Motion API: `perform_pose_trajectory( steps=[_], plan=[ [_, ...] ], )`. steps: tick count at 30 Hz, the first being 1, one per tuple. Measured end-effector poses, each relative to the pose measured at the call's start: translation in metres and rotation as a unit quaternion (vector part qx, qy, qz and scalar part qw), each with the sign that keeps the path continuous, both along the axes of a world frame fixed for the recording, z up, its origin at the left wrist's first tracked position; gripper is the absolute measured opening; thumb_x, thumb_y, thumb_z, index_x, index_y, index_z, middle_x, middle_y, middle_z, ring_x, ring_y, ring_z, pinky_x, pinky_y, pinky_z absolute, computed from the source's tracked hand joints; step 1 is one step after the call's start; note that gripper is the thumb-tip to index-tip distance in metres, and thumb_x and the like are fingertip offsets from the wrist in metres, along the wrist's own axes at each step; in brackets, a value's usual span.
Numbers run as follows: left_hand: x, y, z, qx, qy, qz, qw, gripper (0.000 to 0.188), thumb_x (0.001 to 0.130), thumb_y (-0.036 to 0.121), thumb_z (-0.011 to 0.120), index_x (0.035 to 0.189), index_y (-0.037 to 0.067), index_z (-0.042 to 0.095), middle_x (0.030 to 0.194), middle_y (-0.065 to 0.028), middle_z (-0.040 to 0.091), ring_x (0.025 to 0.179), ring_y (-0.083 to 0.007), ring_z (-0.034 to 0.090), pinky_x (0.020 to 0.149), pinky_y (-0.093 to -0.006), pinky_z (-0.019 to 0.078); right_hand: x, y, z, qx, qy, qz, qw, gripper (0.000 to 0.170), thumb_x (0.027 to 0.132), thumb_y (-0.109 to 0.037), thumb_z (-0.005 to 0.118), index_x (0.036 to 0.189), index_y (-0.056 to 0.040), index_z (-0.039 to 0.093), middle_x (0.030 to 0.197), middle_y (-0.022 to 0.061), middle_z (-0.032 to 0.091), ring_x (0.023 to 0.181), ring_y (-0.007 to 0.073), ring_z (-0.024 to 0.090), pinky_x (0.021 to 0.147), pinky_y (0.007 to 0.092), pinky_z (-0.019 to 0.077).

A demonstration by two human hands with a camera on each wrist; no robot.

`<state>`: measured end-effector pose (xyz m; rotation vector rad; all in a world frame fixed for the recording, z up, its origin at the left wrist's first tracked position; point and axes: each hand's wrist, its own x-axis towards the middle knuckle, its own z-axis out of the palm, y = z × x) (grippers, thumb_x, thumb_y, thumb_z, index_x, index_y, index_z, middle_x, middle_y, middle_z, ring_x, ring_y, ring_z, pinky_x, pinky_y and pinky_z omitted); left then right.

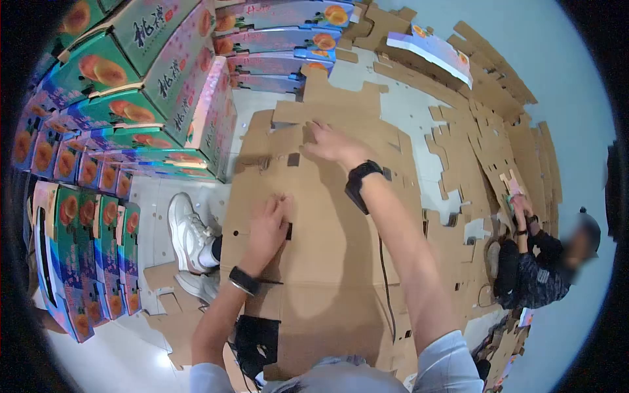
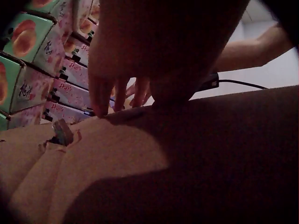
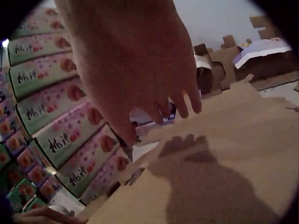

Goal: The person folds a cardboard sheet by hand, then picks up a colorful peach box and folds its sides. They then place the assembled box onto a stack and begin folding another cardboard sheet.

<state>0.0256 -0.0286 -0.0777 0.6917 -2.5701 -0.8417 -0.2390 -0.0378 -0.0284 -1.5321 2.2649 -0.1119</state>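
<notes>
A large flat brown cardboard piece (image 1: 321, 252) lies in front of me, with small slots and folded flaps. My left hand (image 1: 267, 229) rests its fingertips on its left part, beside a small dark slot (image 1: 289, 230). In the left wrist view the fingers of that hand (image 2: 140, 56) point down to the board. Farther out, my right hand (image 1: 335, 144) reaches over the far end of the cardboard, fingers extended. In the right wrist view this hand (image 3: 133, 70) has spread fingers close over the board, and its shadow falls there. Neither hand grips anything.
Printed peach boxes (image 1: 131, 85) stand stacked at the left and back. More upright boxes (image 1: 85, 255) stand at the lower left, near a white shoe (image 1: 190, 232). Cut cardboard pieces (image 1: 452, 154) cover the floor at right, where another person (image 1: 544, 262) sits.
</notes>
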Motion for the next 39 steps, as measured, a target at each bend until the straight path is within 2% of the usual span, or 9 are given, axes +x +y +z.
perform_pose_trajectory(
  steps=[4, 14, 16, 19, 23, 27, 29, 32, 39],
  plan=[
    [0.000, -0.003, 0.014, 0.016, -0.041, 0.004, 0.999, 0.059, 0.071, -0.001, 0.061, 0.128, 0.010, 0.049, 0.125, -0.0149, 0.050, 0.110, -0.0358, 0.051, 0.089, -0.0425, 0.0474, 0.005, -0.033, -0.037, -0.035, 0.156, 0.018, 0.987, 0.060, 0.091, -0.043, 0.045, 0.140, -0.0098, 0.038, 0.148, 0.0071, 0.035, 0.136, 0.0294, 0.031, 0.106, 0.0441, 0.0310],
    [-0.002, -0.007, 0.010, 0.008, -0.041, -0.030, 0.999, 0.059, 0.072, 0.001, 0.063, 0.128, 0.005, 0.045, 0.129, -0.0143, 0.045, 0.122, -0.0345, 0.043, 0.094, -0.0420, 0.0453, 0.018, -0.038, -0.073, -0.058, 0.102, -0.008, 0.993, 0.051, 0.093, -0.040, 0.042, 0.138, -0.0136, 0.042, 0.141, 0.0069, 0.043, 0.131, 0.0308, 0.038, 0.104, 0.0485, 0.0313],
    [-0.003, -0.007, 0.009, 0.005, -0.036, -0.024, 0.999, 0.059, 0.072, 0.001, 0.064, 0.127, 0.005, 0.045, 0.129, -0.0142, 0.045, 0.123, -0.0345, 0.043, 0.095, -0.0419, 0.0449, 0.005, -0.028, -0.067, -0.172, -0.102, -0.064, 0.978, 0.051, 0.092, -0.037, 0.045, 0.137, -0.0122, 0.041, 0.142, 0.0130, 0.040, 0.130, 0.0335, 0.039, 0.104, 0.0462, 0.0322],
    [-0.002, -0.004, 0.009, 0.027, -0.038, -0.017, 0.999, 0.060, 0.071, 0.001, 0.064, 0.127, 0.006, 0.045, 0.129, -0.0136, 0.046, 0.122, -0.0337, 0.043, 0.095, -0.0414, 0.0449, -0.031, -0.003, -0.097, -0.284, -0.105, -0.164, 0.939, 0.051, 0.091, -0.035, 0.048, 0.136, -0.0107, 0.041, 0.145, 0.0187, 0.035, 0.130, 0.0363, 0.037, 0.106, 0.0440, 0.0312],
    [-0.003, -0.002, 0.001, 0.030, -0.027, -0.003, 0.999, 0.062, 0.069, 0.001, 0.065, 0.127, 0.009, 0.045, 0.129, -0.0118, 0.046, 0.118, -0.0325, 0.046, 0.094, -0.0410, 0.0453, -0.088, 0.051, -0.107, -0.194, 0.043, -0.291, 0.936, 0.056, 0.092, -0.037, 0.047, 0.138, -0.0071, 0.039, 0.145, 0.0216, 0.033, 0.132, 0.0396, 0.034, 0.108, 0.0439, 0.0290],
    [-0.004, -0.003, 0.007, 0.041, -0.018, 0.000, 0.999, 0.063, 0.068, 0.000, 0.066, 0.127, 0.010, 0.046, 0.127, -0.0110, 0.047, 0.114, -0.0320, 0.049, 0.092, -0.0411, 0.0456, -0.116, 0.096, -0.108, -0.260, -0.065, -0.345, 0.900, 0.059, 0.093, -0.036, 0.046, 0.139, -0.0015, 0.036, 0.141, 0.0240, 0.039, 0.130, 0.0408, 0.036, 0.108, 0.0440, 0.0288],
    [-0.004, -0.003, 0.005, 0.028, -0.006, 0.004, 1.000, 0.062, 0.068, 0.000, 0.065, 0.126, 0.010, 0.047, 0.126, -0.0110, 0.048, 0.114, -0.0318, 0.049, 0.092, -0.0411, 0.0455, -0.120, 0.117, -0.110, -0.190, -0.080, -0.386, 0.899, 0.060, 0.094, -0.036, 0.046, 0.138, 0.0028, 0.036, 0.138, 0.0262, 0.042, 0.129, 0.0392, 0.038, 0.108, 0.0425, 0.0293],
    [-0.001, -0.003, 0.006, 0.008, 0.018, 0.003, 1.000, 0.062, 0.068, 0.000, 0.065, 0.126, 0.011, 0.047, 0.124, -0.0108, 0.049, 0.113, -0.0315, 0.050, 0.091, -0.0410, 0.0454, -0.126, 0.140, -0.118, -0.211, -0.167, -0.300, 0.915, 0.060, 0.097, -0.038, 0.042, 0.139, 0.0036, 0.035, 0.142, 0.0203, 0.040, 0.131, 0.0297, 0.039, 0.108, 0.0348, 0.0295],
    [-0.002, -0.003, 0.000, 0.010, 0.006, 0.000, 1.000, 0.061, 0.067, 0.000, 0.064, 0.125, 0.010, 0.048, 0.123, -0.0102, 0.050, 0.111, -0.0327, 0.050, 0.090, -0.0407, 0.0456, -0.115, 0.179, -0.073, -0.137, -0.176, -0.227, 0.948, 0.060, 0.096, -0.035, 0.047, 0.139, 0.0043, 0.035, 0.143, 0.0185, 0.039, 0.133, 0.0249, 0.036, 0.109, 0.0337, 0.0286]
  ],
)
